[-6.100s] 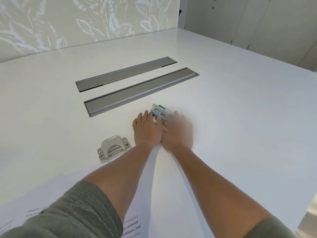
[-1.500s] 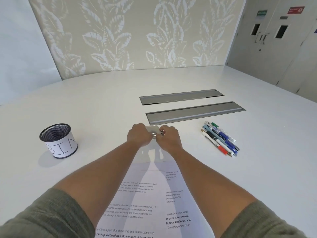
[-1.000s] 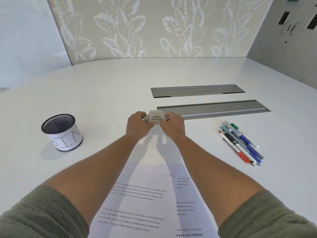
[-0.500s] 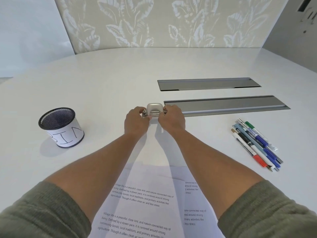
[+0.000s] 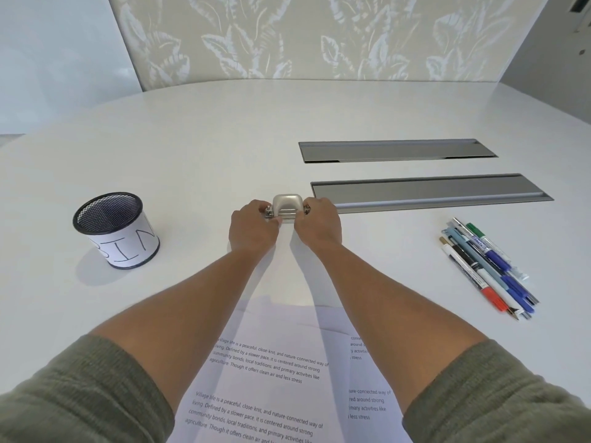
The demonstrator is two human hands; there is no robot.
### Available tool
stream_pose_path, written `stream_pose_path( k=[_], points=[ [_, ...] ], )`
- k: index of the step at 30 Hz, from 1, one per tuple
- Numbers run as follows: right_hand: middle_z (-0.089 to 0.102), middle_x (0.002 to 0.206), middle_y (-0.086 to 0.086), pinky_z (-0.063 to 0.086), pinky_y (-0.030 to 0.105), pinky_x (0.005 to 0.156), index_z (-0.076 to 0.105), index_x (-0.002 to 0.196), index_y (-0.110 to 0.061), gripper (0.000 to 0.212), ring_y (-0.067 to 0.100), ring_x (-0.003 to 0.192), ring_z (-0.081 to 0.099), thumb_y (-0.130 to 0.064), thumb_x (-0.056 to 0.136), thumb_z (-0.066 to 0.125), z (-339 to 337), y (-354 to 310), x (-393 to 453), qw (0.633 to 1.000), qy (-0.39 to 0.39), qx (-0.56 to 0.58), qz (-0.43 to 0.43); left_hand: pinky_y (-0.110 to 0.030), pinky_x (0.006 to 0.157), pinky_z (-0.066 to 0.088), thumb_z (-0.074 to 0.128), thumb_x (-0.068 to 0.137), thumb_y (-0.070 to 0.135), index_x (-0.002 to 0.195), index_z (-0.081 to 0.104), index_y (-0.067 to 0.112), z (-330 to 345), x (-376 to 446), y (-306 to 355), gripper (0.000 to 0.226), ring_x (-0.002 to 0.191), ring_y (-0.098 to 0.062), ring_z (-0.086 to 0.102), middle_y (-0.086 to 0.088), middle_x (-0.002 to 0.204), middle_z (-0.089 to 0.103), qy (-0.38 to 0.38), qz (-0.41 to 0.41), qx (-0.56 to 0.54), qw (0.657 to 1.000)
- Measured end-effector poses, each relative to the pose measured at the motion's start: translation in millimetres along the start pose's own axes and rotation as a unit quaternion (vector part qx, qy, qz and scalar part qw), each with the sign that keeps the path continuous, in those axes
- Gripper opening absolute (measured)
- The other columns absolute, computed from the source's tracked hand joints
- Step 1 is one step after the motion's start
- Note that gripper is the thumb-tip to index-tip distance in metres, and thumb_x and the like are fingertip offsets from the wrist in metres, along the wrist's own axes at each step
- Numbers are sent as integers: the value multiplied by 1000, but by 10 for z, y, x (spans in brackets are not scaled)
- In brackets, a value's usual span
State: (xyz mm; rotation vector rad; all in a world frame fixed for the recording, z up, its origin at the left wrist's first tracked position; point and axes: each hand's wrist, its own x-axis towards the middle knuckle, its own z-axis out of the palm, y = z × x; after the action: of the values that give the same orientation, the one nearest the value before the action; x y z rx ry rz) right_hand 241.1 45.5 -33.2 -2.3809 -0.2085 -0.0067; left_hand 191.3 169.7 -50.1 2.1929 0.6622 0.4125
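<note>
A: What sits furthest left on the worktop (image 5: 198, 129)?

B: A black mesh cup (image 5: 116, 230) with a white paper band lettered BIN. Its inside is too dark to make out.

A: And the left hand (image 5: 252, 230)?

B: Its grip is curled round the left end of the hole punch (image 5: 287, 206). The back of the hand hides how the fingertips sit.

A: Where is the punch itself?

B: Mid-worktop, between the two hands, just beside the near left corner of the closer grey hatch (image 5: 431, 190). Only its rounded lever and a strip of the base show. I cannot tell whether the base rests on the surface or is lifted.

A: The right hand (image 5: 319, 227)?

B: Its grip holds the punch's right end, with fingers wrapped over the metal and most of them out of sight.

A: Any paper?

B: Printed sheets (image 5: 271, 372) lie between the forearms, apart from the punch. The arms cover part of them and the bottom edge cuts them off.

A: Further right?

B: A second grey hatch (image 5: 396, 150) lies farther back. Nearer, a bundle of pens (image 5: 486, 266) lies side by side, well apart from the right hand. They overlap, so the count is unclear.
</note>
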Motion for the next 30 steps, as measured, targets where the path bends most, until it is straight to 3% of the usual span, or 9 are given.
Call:
stream_pose_path(
  k=[6, 16, 23, 30],
  points=[
    [51, 133, 6, 46, 36, 95, 49, 138, -11, 53, 22, 122, 52, -30, 91, 62, -73, 16, -22, 998, -16, 48, 35, -33, 101, 39, 72, 86, 32, 137, 53, 16, 18, -53, -29, 57, 129, -24, 48, -2, 136, 59, -17, -7, -1, 1000],
    [56, 135, -1, 43, 30, 91, 60, 128, -13, 45, 19, 121, 56, -39, 91, 63, -303, 88, -366, 998, -6, 23, 55, -40, 108, 40, 66, 89, 42, 137, 52, 16, -86, -234, -122, 57, 130, -23, 52, -4, 138, 57, -27, -39, -34, 998],
    [59, 126, -2, 39, 26, 81, 65, 118, -15, 33, 19, 113, 60, -34, 92, 60, -490, 99, -738, 999, 2, 7, 45, -39, 108, 41, 57, 93, 49, 132, 57, 23, -286, -439, -105, 46, 135, -22, 46, 0, 138, 58, -53, -55, 7, 997],
    [59, 124, -3, 44, 30, 84, 65, 117, -16, 31, 18, 111, 60, -34, 94, 56, -634, 36, -1072, 999, 3, -24, 26, -37, 102, 45, 57, 93, 50, 129, 60, 23, -570, -664, -132, 46, 128, -23, 54, 1, 135, 61, -63, -60, 56, 995]
  ],
)
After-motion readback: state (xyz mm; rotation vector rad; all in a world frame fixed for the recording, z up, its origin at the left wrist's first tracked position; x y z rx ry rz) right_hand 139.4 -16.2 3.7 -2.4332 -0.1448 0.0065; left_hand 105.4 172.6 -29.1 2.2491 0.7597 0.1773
